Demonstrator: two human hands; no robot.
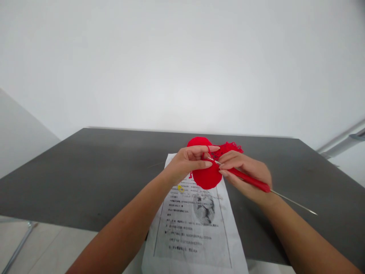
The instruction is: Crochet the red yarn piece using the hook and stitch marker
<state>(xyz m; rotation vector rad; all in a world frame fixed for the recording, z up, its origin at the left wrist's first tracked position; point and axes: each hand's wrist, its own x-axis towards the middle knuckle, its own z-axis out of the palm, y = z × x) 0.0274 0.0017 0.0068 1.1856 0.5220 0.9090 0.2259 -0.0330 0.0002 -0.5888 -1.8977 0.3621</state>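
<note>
A round red crocheted piece [207, 178] is pinched between the thumb and fingers of my left hand [189, 161], with a strand of red yarn looped over the raised forefinger. My right hand [246, 171] is closed around the red handle of a crochet hook [251, 180]. The hook's metal tip meets the top edge of the piece beside my left thumb. From the handle's other end a thin metal rod sticks out to the right. Behind my hands lie another rounded red piece [199, 141] and a heap of loose curly red yarn [232, 147].
Under my hands, a printed sheet [194, 236] with text and a dark oval picture reaches past the near edge of the grey table [114, 171]. A small yellow thing [180, 188] is on the sheet. A white wall [182, 68] stands behind the table.
</note>
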